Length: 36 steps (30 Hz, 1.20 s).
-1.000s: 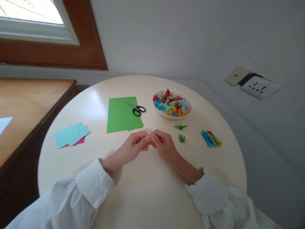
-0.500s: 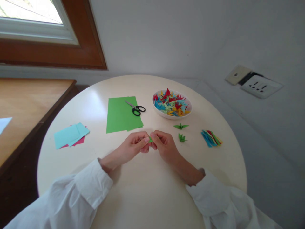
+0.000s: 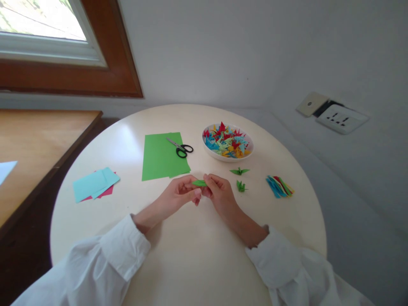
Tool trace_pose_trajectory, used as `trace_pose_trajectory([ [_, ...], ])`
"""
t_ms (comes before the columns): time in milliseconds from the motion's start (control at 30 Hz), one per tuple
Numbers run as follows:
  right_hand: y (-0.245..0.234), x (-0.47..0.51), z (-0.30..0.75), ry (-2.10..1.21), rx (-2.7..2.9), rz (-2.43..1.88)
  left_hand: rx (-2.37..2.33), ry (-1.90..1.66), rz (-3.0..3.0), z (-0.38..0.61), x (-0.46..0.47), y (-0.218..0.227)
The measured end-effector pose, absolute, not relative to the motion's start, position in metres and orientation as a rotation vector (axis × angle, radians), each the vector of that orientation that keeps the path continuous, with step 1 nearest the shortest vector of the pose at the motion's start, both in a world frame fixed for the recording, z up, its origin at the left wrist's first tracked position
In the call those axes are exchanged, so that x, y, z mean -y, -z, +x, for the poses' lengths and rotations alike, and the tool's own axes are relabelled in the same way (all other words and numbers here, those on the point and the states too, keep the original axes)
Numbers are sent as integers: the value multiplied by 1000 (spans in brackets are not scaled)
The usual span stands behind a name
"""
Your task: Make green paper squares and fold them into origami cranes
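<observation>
A small folded green paper strip (image 3: 199, 183) is held between my hands, above the near-middle of the table. My right hand (image 3: 219, 193) pinches its right end between thumb and fingers. The curled fingers of my left hand (image 3: 180, 191) support the left end, and the left thumb sits lower, off the paper. Two green paper cranes lie right of my hands: a farther crane (image 3: 239, 171) with spread wings and a nearer crane (image 3: 241, 186). Beyond my hands, black-handled scissors (image 3: 181, 148) rest on green paper sheets (image 3: 157, 157).
A white bowl (image 3: 225, 159) full of colourful paper cranes stands at the back of the round table (image 3: 191, 255). Coloured paper strips (image 3: 279, 187) lie at the right. Light-blue sheets (image 3: 91, 185) overlap a red-pink sheet (image 3: 106, 192) at the left. A wall socket (image 3: 341, 119) is at right.
My left thumb has moved down off the folded green paper, so more of it shows. The right hand keeps its pinch. The view has shifted slightly.
</observation>
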State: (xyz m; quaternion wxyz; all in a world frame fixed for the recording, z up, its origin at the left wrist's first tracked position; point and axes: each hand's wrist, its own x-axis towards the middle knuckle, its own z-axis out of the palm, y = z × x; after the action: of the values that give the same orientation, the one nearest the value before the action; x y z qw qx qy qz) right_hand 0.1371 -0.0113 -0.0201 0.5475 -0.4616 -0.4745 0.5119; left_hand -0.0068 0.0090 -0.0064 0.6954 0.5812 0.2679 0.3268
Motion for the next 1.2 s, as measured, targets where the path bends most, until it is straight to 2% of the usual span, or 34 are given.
trace_pose_trajectory([
  [233, 19, 11, 134, -1215, 1190, -1146, -785, -918, 1264, -2, -9, 2],
  [533, 21, 10, 135, -1108, 1244, -1157, -807, -939, 1255, -2, -10, 4],
  [667, 23, 10, 137, -893, 1220, -1197, -869, -969, 1190, -2, -11, 9],
  [967, 19, 12, 144, -393, 1568, -1122, -881, -1021, 950, -1, -12, 8],
  [1200, 20, 12, 145, -253, 1685, -1067, -828, -1015, 890, 0, -12, 5],
])
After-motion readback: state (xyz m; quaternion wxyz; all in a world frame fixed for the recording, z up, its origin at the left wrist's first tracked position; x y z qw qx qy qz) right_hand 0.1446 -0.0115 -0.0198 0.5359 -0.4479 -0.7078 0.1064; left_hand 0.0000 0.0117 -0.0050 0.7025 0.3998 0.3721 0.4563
